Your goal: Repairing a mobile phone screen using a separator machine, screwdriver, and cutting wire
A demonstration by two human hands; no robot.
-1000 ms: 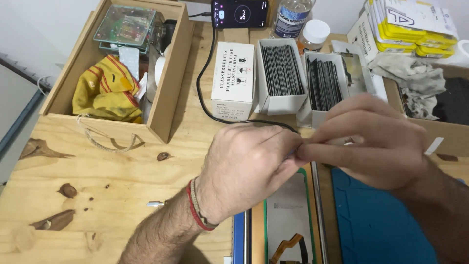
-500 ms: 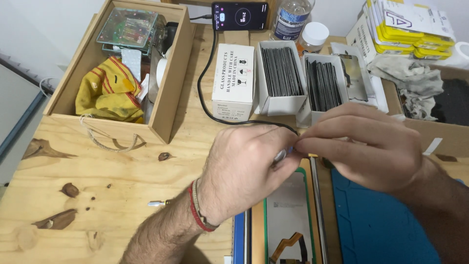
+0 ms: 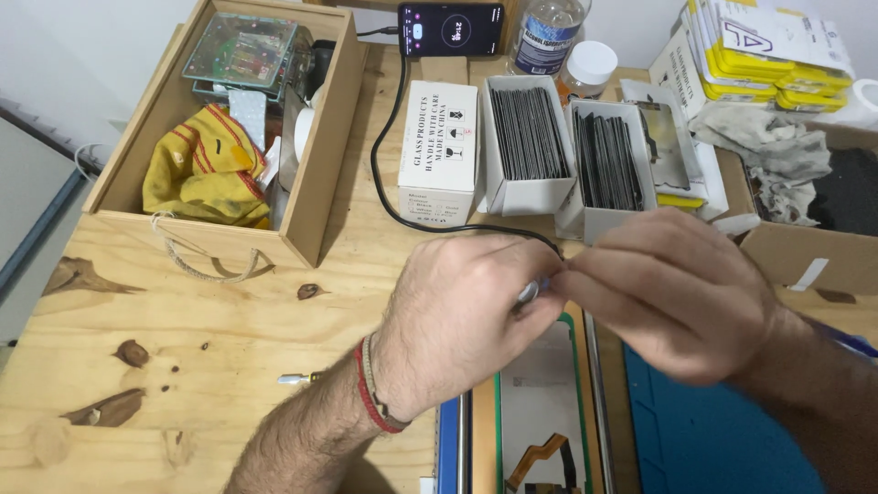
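Observation:
My left hand [image 3: 462,316] and my right hand [image 3: 672,293] meet fingertip to fingertip over the middle of the wooden table [image 3: 183,366]. Between them they pinch a small silvery part [image 3: 529,292]; most of it is hidden by the fingers. The end of a black cable [image 3: 384,174] runs in under my hands. Right below them lies a phone screen panel [image 3: 540,402] with a green edge and an orange flex strip, screen-side down. A red and a beige band circle my left wrist.
A wooden box [image 3: 311,183] with a yellow cloth stands at the back left. Behind my hands are a closed white carton [image 3: 439,151], two open boxes of dark glass sheets [image 3: 530,137], a phone [image 3: 450,27], a bottle [image 3: 544,37]. A blue mat [image 3: 713,430] lies at the right.
Both hands stay joined over the panel and have shifted only slightly; the small silvery part now shows between the fingertips.

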